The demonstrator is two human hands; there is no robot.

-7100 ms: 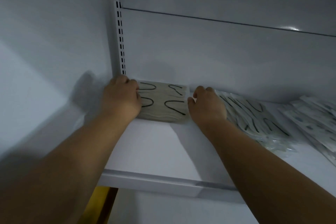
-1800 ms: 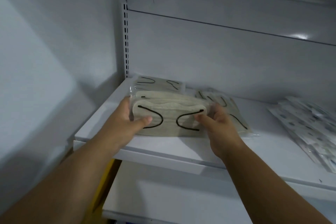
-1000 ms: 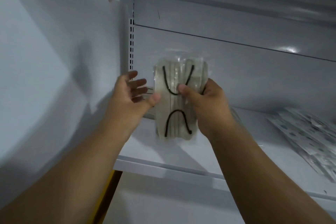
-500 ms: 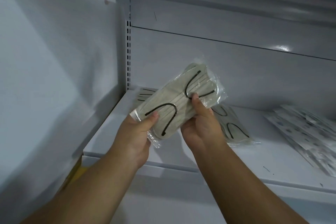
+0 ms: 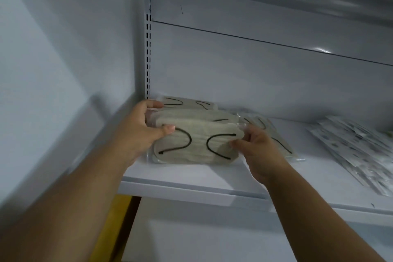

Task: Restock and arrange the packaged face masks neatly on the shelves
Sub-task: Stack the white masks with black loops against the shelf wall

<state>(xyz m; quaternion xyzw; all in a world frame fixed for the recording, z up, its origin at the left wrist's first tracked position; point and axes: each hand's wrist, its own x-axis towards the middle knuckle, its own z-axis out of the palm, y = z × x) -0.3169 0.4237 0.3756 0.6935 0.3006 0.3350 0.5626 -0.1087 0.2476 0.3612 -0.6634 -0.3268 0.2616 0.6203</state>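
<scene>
A clear packet of beige face masks with black ear loops [image 5: 197, 144] lies flat near the front left of the white shelf [image 5: 191, 178]. My left hand [image 5: 140, 132] grips its left end, thumb on top. My right hand [image 5: 259, 147] pinches its right end. Behind it, in the back left corner, rests another beige mask packet [image 5: 187, 104]. More beige packets [image 5: 274, 136] lie to the right, partly hidden by my right hand.
A fanned pile of packets with a pale dotted print [image 5: 357, 151] covers the shelf's right side. The side panel [image 5: 63, 70] closes the left and a slotted upright [image 5: 148, 57] runs up the corner. A lower shelf [image 5: 212, 236] and something yellow [image 5: 110, 225] sit below.
The beige packet, held tilted in the air half a second ago, has come down flat onto the shelf in front of the corner packet. Both hands still hold its ends.
</scene>
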